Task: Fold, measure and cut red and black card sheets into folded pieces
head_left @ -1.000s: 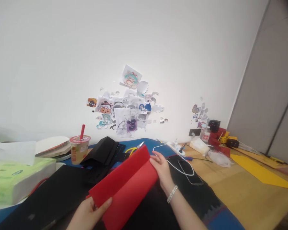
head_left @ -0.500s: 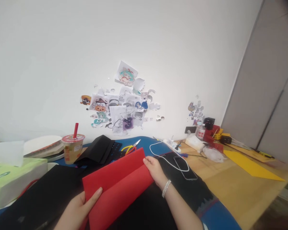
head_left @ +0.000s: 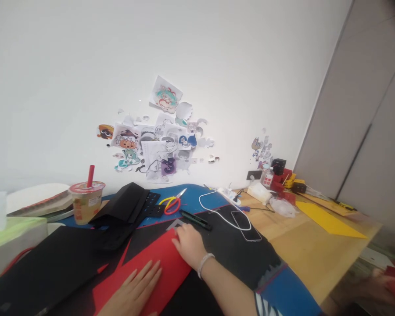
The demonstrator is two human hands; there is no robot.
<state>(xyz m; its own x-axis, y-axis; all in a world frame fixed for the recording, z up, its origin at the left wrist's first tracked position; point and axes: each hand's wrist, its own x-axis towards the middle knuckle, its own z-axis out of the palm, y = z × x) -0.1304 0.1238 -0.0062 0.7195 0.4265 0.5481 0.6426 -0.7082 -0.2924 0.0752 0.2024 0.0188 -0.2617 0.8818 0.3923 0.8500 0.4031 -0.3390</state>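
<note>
A folded sheet of red paper (head_left: 166, 252) lies nearly flat on the black mat in front of me. My left hand (head_left: 134, 289) rests on its near left part, palm down, fingers stretched out and holding nothing. At the far right end of the paper, my right hand (head_left: 189, 243) has its fingers curled over the edge, gripping it; the fingertips are partly hidden. Just beyond the right hand lies a dark utility knife (head_left: 196, 220). Scissors (head_left: 171, 205) with red and yellow handles sit further back.
On the left stand a drink cup (head_left: 87, 202) with a red straw, folded black paper (head_left: 121, 204) and a tissue pack (head_left: 16, 245). A phone (head_left: 246, 226) with a white cable lies on the right. Yellow paper (head_left: 329, 219) is on the wooden table (head_left: 303, 259).
The red paper has come down from a raised, half-open fold to lie nearly flat. My left hand has gone from gripping its edge to lying flat on it. The utility knife now shows.
</note>
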